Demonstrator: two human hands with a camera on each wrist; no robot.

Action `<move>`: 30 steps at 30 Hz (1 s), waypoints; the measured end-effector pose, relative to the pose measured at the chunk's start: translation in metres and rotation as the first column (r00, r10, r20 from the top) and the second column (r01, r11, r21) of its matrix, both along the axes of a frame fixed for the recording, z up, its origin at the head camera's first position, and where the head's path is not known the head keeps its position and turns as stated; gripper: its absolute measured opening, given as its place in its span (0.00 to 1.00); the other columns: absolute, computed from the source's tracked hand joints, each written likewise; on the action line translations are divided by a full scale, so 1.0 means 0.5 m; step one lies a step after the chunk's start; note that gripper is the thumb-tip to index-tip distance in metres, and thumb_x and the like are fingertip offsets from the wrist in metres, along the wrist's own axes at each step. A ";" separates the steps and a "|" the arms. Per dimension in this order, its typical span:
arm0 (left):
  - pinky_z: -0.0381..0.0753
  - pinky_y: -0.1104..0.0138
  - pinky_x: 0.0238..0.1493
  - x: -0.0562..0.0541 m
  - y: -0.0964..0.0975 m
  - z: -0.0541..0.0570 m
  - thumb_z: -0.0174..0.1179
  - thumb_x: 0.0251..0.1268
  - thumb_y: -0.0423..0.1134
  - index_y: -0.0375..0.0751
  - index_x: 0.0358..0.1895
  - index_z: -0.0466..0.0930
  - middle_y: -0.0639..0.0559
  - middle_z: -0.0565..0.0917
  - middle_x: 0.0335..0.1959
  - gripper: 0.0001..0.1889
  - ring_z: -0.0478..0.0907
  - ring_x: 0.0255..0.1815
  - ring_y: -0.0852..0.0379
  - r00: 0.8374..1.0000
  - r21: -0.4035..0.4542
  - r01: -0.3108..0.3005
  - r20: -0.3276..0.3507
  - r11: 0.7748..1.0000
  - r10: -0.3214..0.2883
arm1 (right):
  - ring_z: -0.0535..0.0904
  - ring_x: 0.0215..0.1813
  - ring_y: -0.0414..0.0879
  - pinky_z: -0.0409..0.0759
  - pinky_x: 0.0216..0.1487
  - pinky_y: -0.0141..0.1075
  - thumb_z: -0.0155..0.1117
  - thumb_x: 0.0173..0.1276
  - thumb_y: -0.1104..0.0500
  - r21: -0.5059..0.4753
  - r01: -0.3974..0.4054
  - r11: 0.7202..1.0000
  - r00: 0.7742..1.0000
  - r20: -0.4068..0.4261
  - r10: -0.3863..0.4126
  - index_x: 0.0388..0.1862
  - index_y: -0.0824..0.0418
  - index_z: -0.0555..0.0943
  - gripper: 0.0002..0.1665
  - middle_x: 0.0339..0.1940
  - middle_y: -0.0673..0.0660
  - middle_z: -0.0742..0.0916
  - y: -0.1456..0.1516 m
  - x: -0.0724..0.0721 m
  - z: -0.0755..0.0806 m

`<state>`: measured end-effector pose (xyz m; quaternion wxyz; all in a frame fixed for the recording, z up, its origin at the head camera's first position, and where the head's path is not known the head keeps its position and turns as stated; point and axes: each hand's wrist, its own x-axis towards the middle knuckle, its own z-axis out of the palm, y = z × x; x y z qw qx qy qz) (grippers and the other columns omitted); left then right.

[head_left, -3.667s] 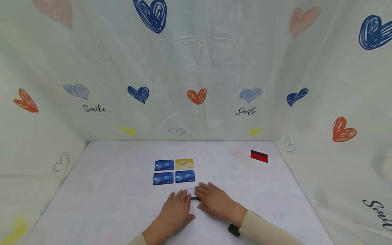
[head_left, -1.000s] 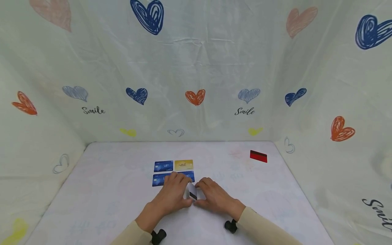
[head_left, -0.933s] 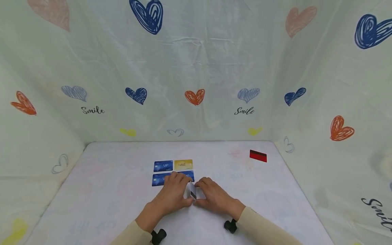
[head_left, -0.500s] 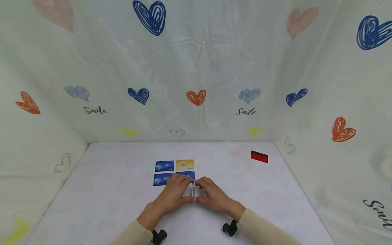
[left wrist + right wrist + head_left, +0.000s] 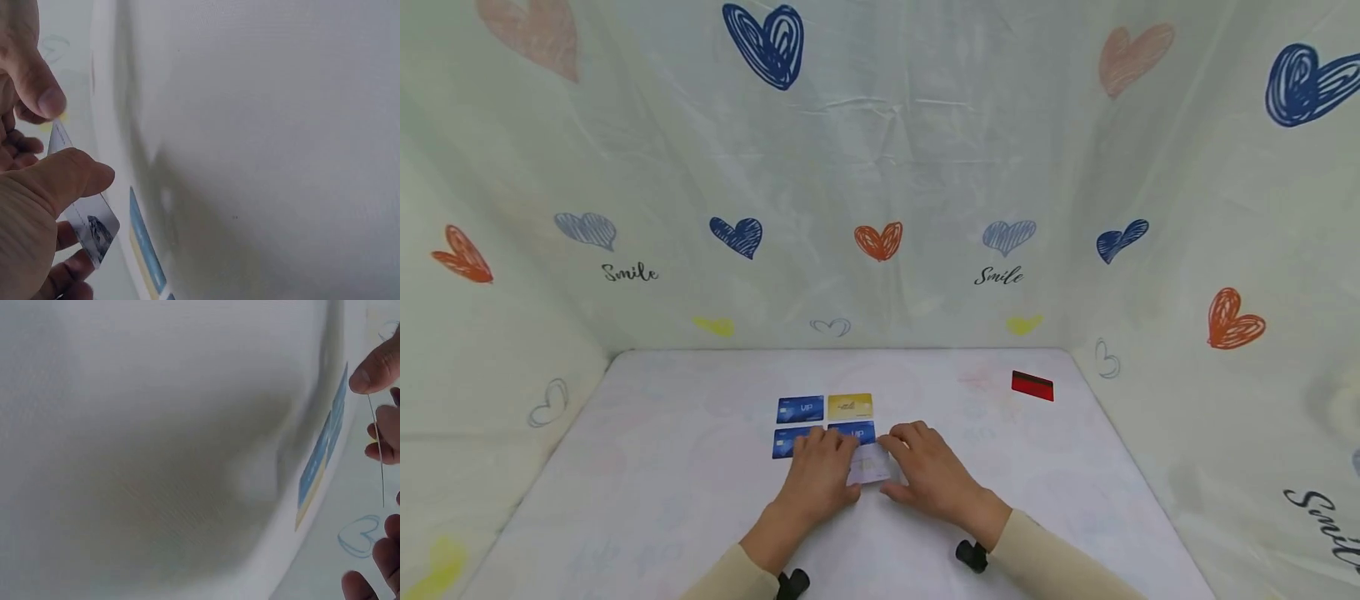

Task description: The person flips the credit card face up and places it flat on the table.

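Observation:
My left hand (image 5: 817,472) pinches a thin whitish card (image 5: 870,464) between thumb and fingers, above the table. In the left wrist view, the card (image 5: 95,224) shows a dark printed patch at one end. From the right wrist view it appears nearly edge-on. My right hand (image 5: 936,469) is just right of the card, thumb and fingers spread apart; the right wrist view shows its thumb (image 5: 357,586) away from the card. Just beyond my hands lie a gold card (image 5: 850,407) and three blue VIP cards (image 5: 800,409) in two rows; my left fingers partly hide the front-left one.
A red card with a dark stripe (image 5: 1033,386) lies at the back right of the white table (image 5: 685,492). Heart-printed white cloth (image 5: 880,292) rises behind the table and along both sides.
The hands first lay flat around a dark-striped card, then lifted it on edge between both. Now the card's pale face turns towards the head camera in my left hand, and my right has drawn away.

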<state>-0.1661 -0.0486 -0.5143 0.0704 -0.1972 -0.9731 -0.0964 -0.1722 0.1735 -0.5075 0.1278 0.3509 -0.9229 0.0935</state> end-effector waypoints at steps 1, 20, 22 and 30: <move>0.73 0.48 0.52 0.000 0.002 -0.001 0.84 0.47 0.53 0.43 0.58 0.84 0.46 0.85 0.50 0.35 0.74 0.52 0.44 1.000 0.002 0.006 -0.001 1.000 -0.006 | 0.76 0.60 0.46 0.80 0.59 0.42 0.79 0.63 0.38 0.025 0.004 1.000 0.999 -0.038 -0.003 0.67 0.54 0.79 0.39 0.59 0.51 0.82 -0.001 0.000 -0.002; 0.71 0.52 0.52 0.000 0.026 -0.011 0.82 0.52 0.55 0.46 0.62 0.83 0.49 0.83 0.53 0.34 0.73 0.55 0.47 0.999 -0.029 0.034 0.028 0.999 -0.033 | 0.76 0.57 0.46 0.78 0.55 0.41 0.80 0.62 0.41 0.095 0.060 0.994 0.998 0.020 -0.062 0.61 0.55 0.82 0.33 0.56 0.50 0.84 0.040 -0.006 -0.029; 0.71 0.52 0.53 -0.003 0.029 -0.014 0.81 0.52 0.56 0.46 0.62 0.83 0.49 0.83 0.54 0.34 0.73 0.55 0.47 0.999 -0.036 0.036 0.021 0.999 -0.035 | 0.76 0.58 0.46 0.79 0.56 0.41 0.81 0.62 0.41 0.086 0.074 0.994 0.996 0.037 -0.077 0.60 0.55 0.83 0.33 0.57 0.50 0.84 0.050 -0.007 -0.030; 0.72 0.52 0.55 -0.012 0.054 -0.017 0.79 0.55 0.58 0.45 0.61 0.84 0.49 0.84 0.53 0.33 0.73 0.54 0.48 0.999 -0.063 0.046 0.006 0.997 -0.046 | 0.77 0.57 0.46 0.81 0.56 0.42 0.83 0.59 0.44 0.051 0.084 0.995 0.996 0.020 -0.085 0.58 0.56 0.83 0.33 0.55 0.50 0.84 0.089 -0.017 -0.042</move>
